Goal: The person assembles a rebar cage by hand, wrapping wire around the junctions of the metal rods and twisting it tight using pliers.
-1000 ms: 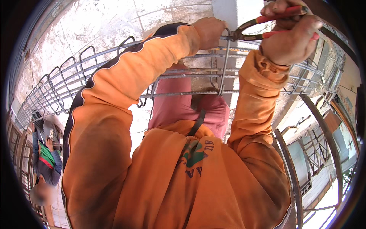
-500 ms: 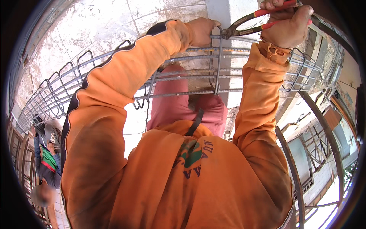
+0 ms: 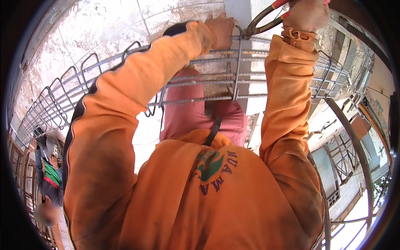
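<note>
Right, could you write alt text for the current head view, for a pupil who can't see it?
Right hand gripping pliers at the far edge of a rebar cage, left hand at the same edge. The sleeves are orange; another person is at far left.

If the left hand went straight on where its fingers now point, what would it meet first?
The way looks free: beyond the left hand, only floor shows; the steel stirrup sits just to its right. Depth is unclear.

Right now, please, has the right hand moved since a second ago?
Yes, the right hand has moved upward in view, relative to the steel stirrup.
</note>
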A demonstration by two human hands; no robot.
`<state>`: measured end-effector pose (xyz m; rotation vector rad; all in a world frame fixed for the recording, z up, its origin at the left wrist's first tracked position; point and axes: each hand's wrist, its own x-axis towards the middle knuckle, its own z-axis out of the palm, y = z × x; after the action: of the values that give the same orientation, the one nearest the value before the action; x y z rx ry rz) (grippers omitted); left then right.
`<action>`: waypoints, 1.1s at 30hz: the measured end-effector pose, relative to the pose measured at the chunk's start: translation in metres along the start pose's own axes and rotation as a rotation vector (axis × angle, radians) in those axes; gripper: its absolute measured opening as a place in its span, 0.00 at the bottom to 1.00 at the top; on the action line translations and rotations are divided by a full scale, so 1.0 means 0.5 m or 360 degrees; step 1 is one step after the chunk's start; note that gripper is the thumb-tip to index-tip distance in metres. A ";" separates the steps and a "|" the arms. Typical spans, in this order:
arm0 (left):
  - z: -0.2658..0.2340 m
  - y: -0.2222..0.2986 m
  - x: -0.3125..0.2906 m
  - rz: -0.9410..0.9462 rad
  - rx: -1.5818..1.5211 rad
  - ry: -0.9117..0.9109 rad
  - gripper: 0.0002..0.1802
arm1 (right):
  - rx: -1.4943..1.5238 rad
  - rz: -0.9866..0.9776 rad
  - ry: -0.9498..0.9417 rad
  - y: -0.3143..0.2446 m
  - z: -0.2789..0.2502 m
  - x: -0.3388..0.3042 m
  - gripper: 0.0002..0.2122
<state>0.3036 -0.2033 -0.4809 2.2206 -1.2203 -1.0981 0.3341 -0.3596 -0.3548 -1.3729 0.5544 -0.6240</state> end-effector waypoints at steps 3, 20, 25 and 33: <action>-0.043 0.023 -0.020 -0.0046 -0.0352 -0.0247 0.40 | -0.0586 -0.0178 0.0025 -0.016 -0.083 -0.025 0.22; -0.020 0.020 -0.027 0.0367 -0.0190 0.0360 0.18 | 0.0276 -0.0020 -0.0286 -0.036 -0.095 -0.030 0.25; -0.033 0.012 -0.006 0.0191 -0.0246 0.0125 0.23 | -0.0111 -0.0086 -0.0040 -0.019 0.041 -0.020 0.17; -0.047 -0.060 -0.019 0.0487 -0.0612 0.0052 0.35 | 0.0047 0.0263 0.0091 0.047 -0.048 0.067 0.16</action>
<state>0.3353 -0.1799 -0.4812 1.6965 -1.1714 -1.0627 0.3437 -0.3982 -0.3813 -1.2700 0.6941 -0.5366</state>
